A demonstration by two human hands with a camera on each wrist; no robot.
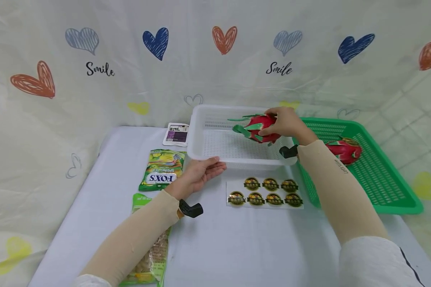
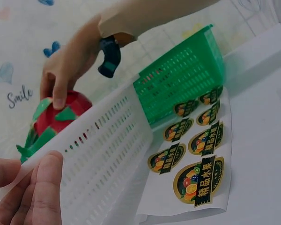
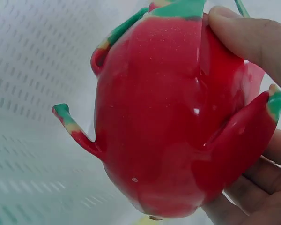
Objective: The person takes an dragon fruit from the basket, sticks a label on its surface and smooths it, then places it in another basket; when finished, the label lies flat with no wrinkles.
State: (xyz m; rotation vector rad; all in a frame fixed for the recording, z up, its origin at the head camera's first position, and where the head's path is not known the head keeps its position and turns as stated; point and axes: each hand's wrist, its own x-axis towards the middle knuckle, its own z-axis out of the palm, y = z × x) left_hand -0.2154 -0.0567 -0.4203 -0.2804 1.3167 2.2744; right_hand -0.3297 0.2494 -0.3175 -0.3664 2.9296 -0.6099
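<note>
In the head view my right hand grips a red dragon fruit with green scales over the right part of a white perforated basket. The right wrist view shows the dragon fruit close up, thumb on one side and fingers on the other. My left hand is at the basket's near left edge; in the left wrist view its thumb and fingers pinch the white rim. A second dragon fruit lies in the green basket to the right, partly hidden by my right forearm.
A sheet of round black-and-gold stickers lies before the white basket. To the left are a green candy bag, a purple-and-white packet and another green-edged bag, partly under my left forearm. A patterned curtain hangs behind.
</note>
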